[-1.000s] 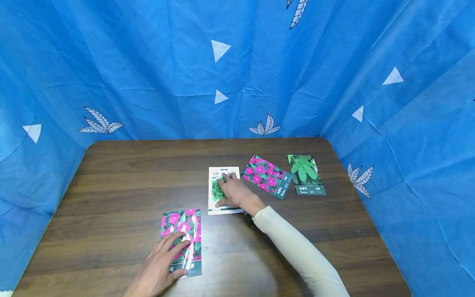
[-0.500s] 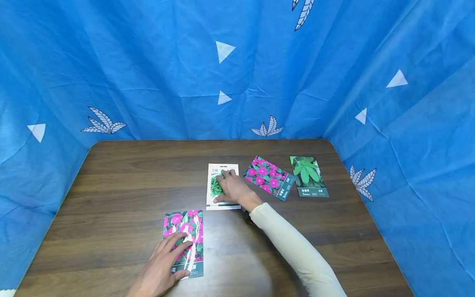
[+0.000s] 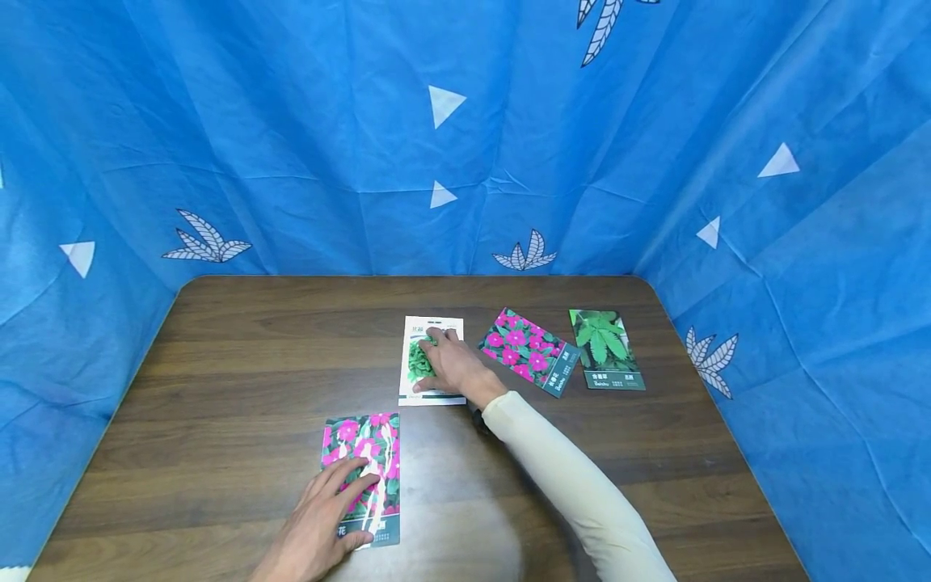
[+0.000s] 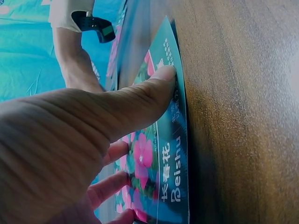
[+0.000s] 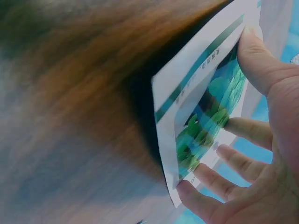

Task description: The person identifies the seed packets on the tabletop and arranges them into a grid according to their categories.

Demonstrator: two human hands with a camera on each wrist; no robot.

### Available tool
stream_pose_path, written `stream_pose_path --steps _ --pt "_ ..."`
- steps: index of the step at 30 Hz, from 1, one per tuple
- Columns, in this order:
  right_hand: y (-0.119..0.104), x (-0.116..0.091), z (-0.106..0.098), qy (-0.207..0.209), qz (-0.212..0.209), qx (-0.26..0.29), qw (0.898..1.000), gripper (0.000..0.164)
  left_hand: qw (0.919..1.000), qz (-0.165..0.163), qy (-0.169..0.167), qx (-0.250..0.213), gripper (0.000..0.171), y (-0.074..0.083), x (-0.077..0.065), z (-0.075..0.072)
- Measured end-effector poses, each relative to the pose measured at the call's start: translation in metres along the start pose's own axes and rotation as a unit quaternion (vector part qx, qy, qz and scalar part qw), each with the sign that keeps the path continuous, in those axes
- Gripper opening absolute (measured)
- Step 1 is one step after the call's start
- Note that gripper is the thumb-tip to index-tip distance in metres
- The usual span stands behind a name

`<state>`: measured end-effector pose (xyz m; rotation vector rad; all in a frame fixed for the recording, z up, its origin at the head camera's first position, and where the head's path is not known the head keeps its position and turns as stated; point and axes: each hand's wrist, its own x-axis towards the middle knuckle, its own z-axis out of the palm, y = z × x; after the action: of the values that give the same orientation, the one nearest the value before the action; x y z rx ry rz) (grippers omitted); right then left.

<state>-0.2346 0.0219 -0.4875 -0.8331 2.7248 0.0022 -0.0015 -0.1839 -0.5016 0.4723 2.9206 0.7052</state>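
On the left, my left hand [image 3: 316, 513] rests with spread fingers on a packet of pink flowers [image 3: 367, 440]. In the left wrist view its thumb lies across the dark green label end of that flower packet [image 4: 173, 158]. Farther back, my right hand [image 3: 454, 364] presses flat on a white packet with a picture of green leaves [image 3: 417, 368]. Seen from the right wrist, the fingertips and thumb touch the face of the white packet [image 5: 201, 140], which lies on the table. The right hand covers much of its right side.
A second pink flower packet [image 3: 524, 347] lies slanted right of the white one. Beside it is a packet with a green leaf [image 3: 604, 347]. The wooden table [image 3: 240, 364] ends at a blue curtain [image 3: 291, 121] behind and at both sides.
My right hand and the white packet under it have slid away from me and slightly left across the table. The left hand stays on its flower packet; the view has shifted slightly.
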Motion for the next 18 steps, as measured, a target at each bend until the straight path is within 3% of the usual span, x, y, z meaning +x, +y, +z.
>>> stream_pose_path --steps 9,18 --pt "-0.008 0.012 -0.004 0.001 -0.005 -0.015 1.000 0.088 0.9999 -0.008 -0.007 0.005 0.072 0.001 0.002 -0.001" --pt "-0.018 0.021 -0.006 -0.010 -0.007 -0.030 0.999 0.088 0.9975 -0.041 -0.058 -0.007 0.073 0.004 0.006 -0.003"
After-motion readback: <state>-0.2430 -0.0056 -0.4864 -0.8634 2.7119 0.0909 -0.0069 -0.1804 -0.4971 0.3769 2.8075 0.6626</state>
